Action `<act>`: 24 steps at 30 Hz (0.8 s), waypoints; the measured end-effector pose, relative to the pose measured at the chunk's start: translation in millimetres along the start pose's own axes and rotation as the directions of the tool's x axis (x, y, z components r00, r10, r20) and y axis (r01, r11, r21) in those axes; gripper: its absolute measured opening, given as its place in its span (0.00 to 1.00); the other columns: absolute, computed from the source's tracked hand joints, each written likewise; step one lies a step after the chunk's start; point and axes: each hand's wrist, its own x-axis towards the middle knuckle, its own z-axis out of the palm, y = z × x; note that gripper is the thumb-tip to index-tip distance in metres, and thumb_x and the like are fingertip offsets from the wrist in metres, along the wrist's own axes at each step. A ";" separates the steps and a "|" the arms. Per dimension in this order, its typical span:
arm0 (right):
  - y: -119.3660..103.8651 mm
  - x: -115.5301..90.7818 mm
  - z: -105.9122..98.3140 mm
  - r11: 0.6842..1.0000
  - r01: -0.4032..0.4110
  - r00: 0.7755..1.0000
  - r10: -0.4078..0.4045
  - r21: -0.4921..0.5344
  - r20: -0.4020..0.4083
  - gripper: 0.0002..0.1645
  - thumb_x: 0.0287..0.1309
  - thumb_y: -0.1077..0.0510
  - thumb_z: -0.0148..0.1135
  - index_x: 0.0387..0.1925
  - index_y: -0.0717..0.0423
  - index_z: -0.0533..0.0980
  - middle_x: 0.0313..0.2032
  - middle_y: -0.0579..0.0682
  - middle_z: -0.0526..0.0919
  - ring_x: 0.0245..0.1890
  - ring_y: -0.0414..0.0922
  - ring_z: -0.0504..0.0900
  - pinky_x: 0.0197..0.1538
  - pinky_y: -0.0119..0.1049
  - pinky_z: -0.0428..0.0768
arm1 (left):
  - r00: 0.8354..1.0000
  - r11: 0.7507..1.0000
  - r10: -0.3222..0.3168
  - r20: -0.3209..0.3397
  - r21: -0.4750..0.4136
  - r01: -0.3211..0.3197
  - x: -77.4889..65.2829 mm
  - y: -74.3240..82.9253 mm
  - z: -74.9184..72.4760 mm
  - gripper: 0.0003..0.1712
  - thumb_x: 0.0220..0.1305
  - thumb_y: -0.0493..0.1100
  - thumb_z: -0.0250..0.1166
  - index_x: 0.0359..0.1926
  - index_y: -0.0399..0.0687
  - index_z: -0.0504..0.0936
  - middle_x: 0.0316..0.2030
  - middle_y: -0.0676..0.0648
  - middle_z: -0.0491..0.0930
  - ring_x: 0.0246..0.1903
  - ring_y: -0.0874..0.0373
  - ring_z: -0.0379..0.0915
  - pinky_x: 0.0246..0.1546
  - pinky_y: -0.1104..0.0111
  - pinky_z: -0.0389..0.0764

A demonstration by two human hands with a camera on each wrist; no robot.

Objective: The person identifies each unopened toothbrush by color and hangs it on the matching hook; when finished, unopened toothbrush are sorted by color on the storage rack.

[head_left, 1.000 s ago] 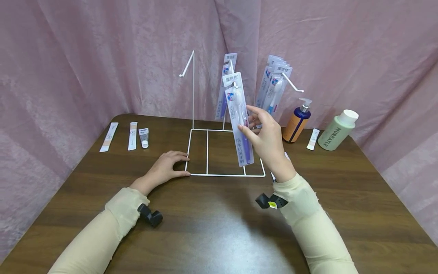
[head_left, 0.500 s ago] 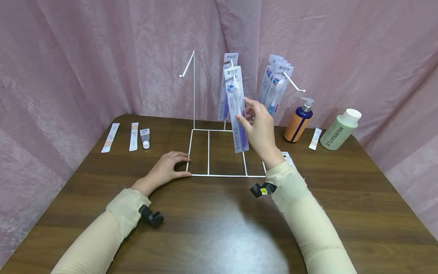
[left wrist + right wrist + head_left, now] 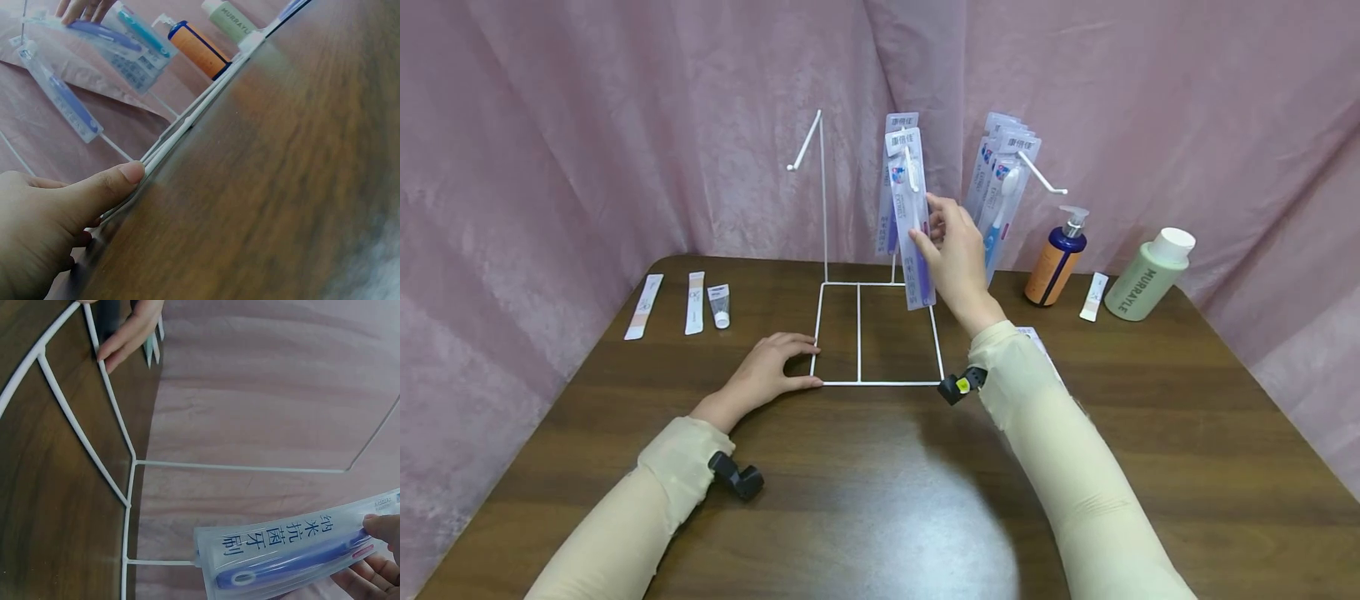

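Observation:
My right hand (image 3: 957,254) pinches the right edge of a packaged toothbrush (image 3: 915,279) with a purple handle. The middle hook (image 3: 911,169) of a white wire display rack (image 3: 880,383) shows through the top of this pack. Behind it hangs another purple toothbrush pack (image 3: 884,225) on the same hook. Low at the rack's front left corner, my left hand (image 3: 763,371) holds the base wire between thumb and fingers; the thumb (image 3: 115,184) lies along the wire in the left wrist view.
Several blue toothbrush packs (image 3: 1011,196) hang on the right hook; the left hook (image 3: 805,142) is bare. An orange pump bottle (image 3: 1051,267) and a green bottle (image 3: 1146,279) stand at right. Sachets (image 3: 643,307) and a small tube (image 3: 719,307) lie at left. A pink curtain (image 3: 700,125) hangs behind.
My right hand has moved the toothbrush pack up and back along the middle hook, close to the pack behind. My left hand has stayed at the rack's corner.

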 end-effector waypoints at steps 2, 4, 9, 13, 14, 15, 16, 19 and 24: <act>1.5 5.0 3.1 1.000 0.000 1.000 0.000 -0.010 -0.002 0.30 0.58 0.60 0.66 0.61 0.58 0.70 0.42 0.59 0.79 0.41 0.51 0.80 0.47 0.40 0.81 | 1.000 1.000 -0.003 -0.003 0.000 0.003 0.1 0.5 0.0 0.32 0.52 0.57 0.72 0.55 0.45 0.81 0.58 0.43 0.77 0.62 0.43 0.67 0.66 0.44 0.62; 3.0 9.3 5.6 1.000 0.002 1.000 -0.002 -0.020 -0.010 0.30 0.58 0.59 0.66 0.61 0.59 0.70 0.42 0.59 0.80 0.41 0.51 0.80 0.47 0.40 0.80 | 1.000 1.000 -0.004 -0.006 -0.002 0.004 0.4 1.2 -0.2 0.32 0.52 0.57 0.72 0.54 0.45 0.81 0.58 0.43 0.77 0.62 0.43 0.67 0.66 0.44 0.61; 7.1 17.7 10.3 0.999 -0.016 1.000 0.015 -0.029 -0.016 0.30 0.58 0.59 0.66 0.61 0.58 0.70 0.42 0.58 0.80 0.41 0.50 0.80 0.48 0.40 0.79 | 1.000 1.000 -0.002 -0.007 0.005 0.002 1.7 2.4 -0.3 0.32 0.51 0.58 0.72 0.54 0.46 0.81 0.58 0.43 0.77 0.62 0.43 0.67 0.66 0.43 0.62; 8.9 24.1 13.2 0.999 -0.033 0.999 0.033 -0.039 -0.005 0.30 0.59 0.58 0.65 0.61 0.58 0.69 0.42 0.58 0.79 0.42 0.50 0.79 0.49 0.40 0.78 | 1.000 1.000 -0.003 -0.008 0.011 0.003 1.8 3.5 -1.0 0.32 0.51 0.57 0.72 0.54 0.46 0.81 0.58 0.42 0.77 0.62 0.42 0.67 0.65 0.43 0.62; 9.0 25.7 14.0 0.999 -0.036 0.999 0.036 -0.038 -0.001 0.30 0.59 0.58 0.65 0.61 0.58 0.69 0.43 0.58 0.79 0.43 0.50 0.79 0.49 0.40 0.78 | 1.000 1.000 -0.006 -0.009 0.010 0.007 1.6 3.8 -1.3 0.32 0.51 0.57 0.72 0.54 0.46 0.81 0.58 0.42 0.77 0.62 0.42 0.67 0.65 0.43 0.62; 9.1 27.2 14.9 0.999 -0.038 0.999 0.038 -0.038 0.002 0.29 0.59 0.58 0.65 0.61 0.58 0.69 0.43 0.58 0.79 0.43 0.50 0.79 0.50 0.40 0.78 | 1.000 1.000 -0.010 -0.009 0.009 0.010 1.3 4.3 -1.6 0.32 0.51 0.57 0.72 0.54 0.46 0.81 0.58 0.42 0.77 0.62 0.42 0.67 0.66 0.43 0.62; 9.2 28.5 15.8 0.999 -0.039 0.999 0.039 -0.037 0.003 0.30 0.59 0.58 0.65 0.61 0.58 0.68 0.43 0.58 0.79 0.43 0.50 0.79 0.50 0.40 0.78 | 1.000 1.000 -0.010 -0.009 0.010 0.010 1.2 4.3 -1.6 0.32 0.51 0.57 0.72 0.54 0.45 0.81 0.58 0.42 0.77 0.62 0.42 0.67 0.66 0.43 0.62; 11.0 31.5 19.0 0.998 -0.040 0.999 0.040 -0.038 -0.004 0.29 0.59 0.58 0.65 0.62 0.57 0.68 0.44 0.58 0.79 0.44 0.51 0.80 0.51 0.41 0.77 | 1.000 1.000 -0.017 -0.003 0.007 0.017 0.5 4.6 -1.4 0.32 0.51 0.58 0.72 0.55 0.46 0.81 0.59 0.42 0.76 0.62 0.43 0.67 0.66 0.44 0.61; 15.8 34.6 23.5 0.997 -0.049 0.999 0.049 -0.062 -0.008 0.30 0.59 0.58 0.64 0.62 0.54 0.68 0.44 0.57 0.80 0.45 0.51 0.81 0.52 0.42 0.77 | 1.000 1.000 -0.021 0.006 0.008 0.021 -0.9 5.3 -0.9 0.33 0.52 0.58 0.72 0.56 0.46 0.80 0.59 0.42 0.76 0.63 0.43 0.66 0.67 0.45 0.61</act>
